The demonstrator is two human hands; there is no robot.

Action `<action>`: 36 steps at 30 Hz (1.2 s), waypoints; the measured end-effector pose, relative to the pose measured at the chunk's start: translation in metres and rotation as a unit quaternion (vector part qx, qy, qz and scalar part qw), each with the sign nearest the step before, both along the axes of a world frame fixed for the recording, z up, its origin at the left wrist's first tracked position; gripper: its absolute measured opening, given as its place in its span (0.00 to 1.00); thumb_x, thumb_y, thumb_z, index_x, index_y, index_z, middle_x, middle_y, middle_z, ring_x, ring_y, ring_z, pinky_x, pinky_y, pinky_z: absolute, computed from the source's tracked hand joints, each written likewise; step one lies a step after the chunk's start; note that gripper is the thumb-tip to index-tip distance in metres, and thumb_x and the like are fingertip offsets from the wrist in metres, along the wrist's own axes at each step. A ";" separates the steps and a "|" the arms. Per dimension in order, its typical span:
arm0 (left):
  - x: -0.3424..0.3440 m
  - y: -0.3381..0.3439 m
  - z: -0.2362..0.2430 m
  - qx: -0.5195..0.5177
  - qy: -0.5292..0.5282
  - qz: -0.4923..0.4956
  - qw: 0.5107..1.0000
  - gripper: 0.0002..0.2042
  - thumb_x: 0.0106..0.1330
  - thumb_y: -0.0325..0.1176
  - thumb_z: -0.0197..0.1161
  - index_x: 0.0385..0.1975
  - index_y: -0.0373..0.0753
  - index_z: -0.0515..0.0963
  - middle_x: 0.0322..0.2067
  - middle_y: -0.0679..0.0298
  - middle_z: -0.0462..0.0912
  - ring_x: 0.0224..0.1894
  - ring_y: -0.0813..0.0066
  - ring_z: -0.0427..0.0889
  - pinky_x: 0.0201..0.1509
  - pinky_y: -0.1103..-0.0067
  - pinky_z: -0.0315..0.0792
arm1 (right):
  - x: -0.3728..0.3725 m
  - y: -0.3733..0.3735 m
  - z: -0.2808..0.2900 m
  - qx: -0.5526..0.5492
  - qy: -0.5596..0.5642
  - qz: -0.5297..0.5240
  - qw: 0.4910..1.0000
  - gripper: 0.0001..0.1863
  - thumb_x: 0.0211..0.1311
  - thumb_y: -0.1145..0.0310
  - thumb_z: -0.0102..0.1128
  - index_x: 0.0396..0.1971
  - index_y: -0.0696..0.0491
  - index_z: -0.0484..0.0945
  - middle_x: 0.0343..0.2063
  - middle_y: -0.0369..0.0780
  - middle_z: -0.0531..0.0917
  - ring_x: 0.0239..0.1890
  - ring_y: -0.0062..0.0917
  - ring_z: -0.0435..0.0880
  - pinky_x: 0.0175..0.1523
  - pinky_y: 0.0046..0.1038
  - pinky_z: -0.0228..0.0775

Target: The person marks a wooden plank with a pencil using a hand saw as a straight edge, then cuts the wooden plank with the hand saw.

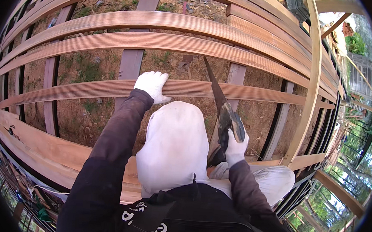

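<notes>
- Brown earth ground [96, 129] shows through wide gaps; we judge much of the decking unclosed.
- Dark grey-purple timber joists [131, 64] span the opening, in place beneath the boards.
- Two long reddish-brown grooved wooden boards [157, 40] lie across the joists on the far side; we cannot tell whether they are fastened. A stack of reddish-brown boards [265, 35] sits at upper right.
- A single reddish-brown grooved wooden plank [183, 88] lies across the joists nearest us, apart from the far boards. It runs on to both sides of the blade with no parted end showing, so we judge any cut unfinished; its depth is hidden.
- A dark-bladed handsaw with a black, grey-edged handle [218, 94] crosses that plank right of centre, tip pointing away from us.
- Our white-gloved left hand [152, 86] clasps the plank left of the saw, fingers over the top, thumb at the near edge.
- Our white-gloved right hand [236, 149] is closed around the saw's handle, on the near side.
</notes>
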State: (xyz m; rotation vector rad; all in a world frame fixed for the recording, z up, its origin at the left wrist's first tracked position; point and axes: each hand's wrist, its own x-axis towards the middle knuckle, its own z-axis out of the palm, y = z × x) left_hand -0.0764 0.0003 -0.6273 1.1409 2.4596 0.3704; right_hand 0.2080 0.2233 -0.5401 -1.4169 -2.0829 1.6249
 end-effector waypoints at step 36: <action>0.004 -0.006 -0.013 -0.026 -0.040 0.004 0.999 0.36 0.46 0.56 0.77 0.54 0.41 0.79 0.48 0.55 0.82 0.55 0.55 0.80 0.62 0.62 0.73 | -0.003 -0.009 -0.006 0.071 -0.022 0.075 0.994 0.33 0.61 0.75 0.66 0.68 0.62 0.72 0.61 0.48 0.82 0.65 0.31 0.80 0.70 0.31 0.68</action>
